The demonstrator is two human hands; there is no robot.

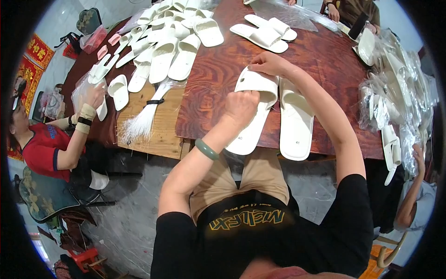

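Note:
Two white slide slippers lie side by side at the table's front edge, their heels toward me. My left hand [241,107] is closed at the strap of the left slipper [251,132]; its fingertips are hidden, and a green bangle circles the wrist. At that slipper's toe, my right hand [268,64] grips the tip, thumb on top and the other fingers bent over the far side. The right slipper [296,130] lies under my right forearm, untouched by either hand as far as I can see.
Many white slippers [174,51] crowd the far left, beside a bound bundle of thin white strands [146,114]. Another pair [265,35] lies ahead. Bagged slippers [395,88] pile up at right. A co-worker in red [51,139] handles a slipper at left; others sit around the table [204,107].

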